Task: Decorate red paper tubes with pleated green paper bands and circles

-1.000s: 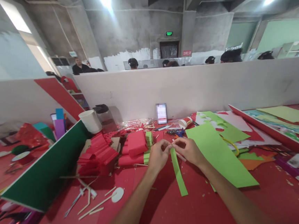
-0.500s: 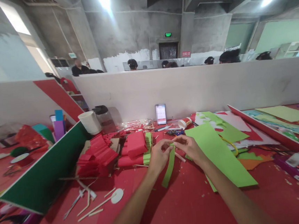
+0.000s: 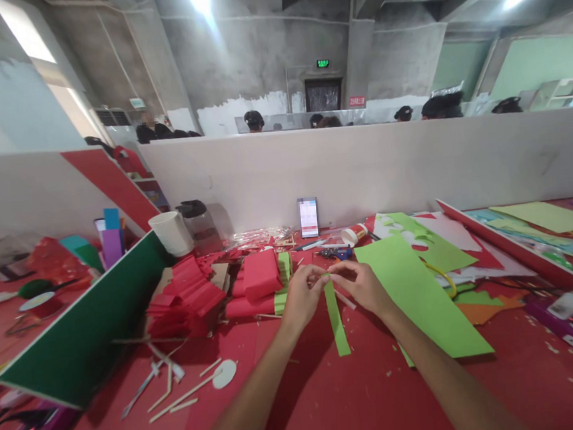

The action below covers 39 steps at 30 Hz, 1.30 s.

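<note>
My left hand (image 3: pixel 301 297) and my right hand (image 3: pixel 361 285) meet above the red table (image 3: pixel 332 398), fingers pinched together. Both grip the top end of a narrow green paper strip (image 3: pixel 336 321), which hangs down from the fingertips towards the table. A thin pale stick (image 3: pixel 345 299) pokes out below my right hand; I cannot tell if the strip is wound on it. A large green paper sheet (image 3: pixel 424 296) lies just right of my right hand.
Red folded paper stacks (image 3: pixel 193 297) and a red and green bundle (image 3: pixel 262 277) lie left of my hands. A green board (image 3: pixel 85 326), wooden sticks (image 3: pixel 182 395), a white cup (image 3: pixel 172 233), a phone (image 3: pixel 309 217) and a white partition (image 3: pixel 363 168) surround them. Coloured sheets (image 3: pixel 542 219) lie at right.
The strip's hanging end swung left half a second ago and now hangs straight down again, shorter than a second ago. Both hands stayed together in place.
</note>
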Tool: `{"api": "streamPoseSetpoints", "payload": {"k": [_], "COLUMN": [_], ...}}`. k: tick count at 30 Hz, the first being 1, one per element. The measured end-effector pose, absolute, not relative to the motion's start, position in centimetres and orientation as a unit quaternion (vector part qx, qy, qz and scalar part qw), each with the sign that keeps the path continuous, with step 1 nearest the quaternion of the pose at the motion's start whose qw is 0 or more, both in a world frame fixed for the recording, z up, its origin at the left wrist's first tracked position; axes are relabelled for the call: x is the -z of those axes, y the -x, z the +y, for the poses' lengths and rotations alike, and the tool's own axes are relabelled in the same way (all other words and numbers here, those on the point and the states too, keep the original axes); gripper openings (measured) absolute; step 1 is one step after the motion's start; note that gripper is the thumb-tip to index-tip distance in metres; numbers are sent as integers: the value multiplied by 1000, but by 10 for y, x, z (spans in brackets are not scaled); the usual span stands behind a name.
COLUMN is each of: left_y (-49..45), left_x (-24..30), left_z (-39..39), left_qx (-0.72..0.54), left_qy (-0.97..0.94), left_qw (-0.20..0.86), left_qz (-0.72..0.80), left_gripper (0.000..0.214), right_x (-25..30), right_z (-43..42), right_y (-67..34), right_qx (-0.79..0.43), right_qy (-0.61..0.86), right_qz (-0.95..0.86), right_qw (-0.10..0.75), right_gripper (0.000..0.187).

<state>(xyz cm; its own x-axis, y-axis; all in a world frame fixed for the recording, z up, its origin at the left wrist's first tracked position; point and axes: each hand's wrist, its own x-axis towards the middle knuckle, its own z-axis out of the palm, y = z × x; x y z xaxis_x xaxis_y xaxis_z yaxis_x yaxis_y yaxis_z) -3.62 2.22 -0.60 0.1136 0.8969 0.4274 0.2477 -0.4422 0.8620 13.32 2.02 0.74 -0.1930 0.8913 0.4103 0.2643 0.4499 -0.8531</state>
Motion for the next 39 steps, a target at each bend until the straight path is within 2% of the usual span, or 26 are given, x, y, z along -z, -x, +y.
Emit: {"api": "streamPoseSetpoints", "payload": {"k": [5, 14, 39], "left_y": [37, 37, 36], "left_x": [5, 2, -1], "left_z": [22, 20, 17], "left_qx": [-499, -502, -490], "left_qy": [-676, -661, -685], "left_qw": [357, 385, 331], "left_qz": [408, 404, 426], "left_gripper": [16, 22, 22], "right_x": [-9, -10, -13], "right_z": [19, 18, 15], "right_y": [-133, -135, -133], "right_qx": [-280, -292, -323], "right_qy": [413, 429, 403], "right_qz": [-718, -706, -712], "right_qw": [486, 483, 475], "right_gripper": [13, 15, 13]}}
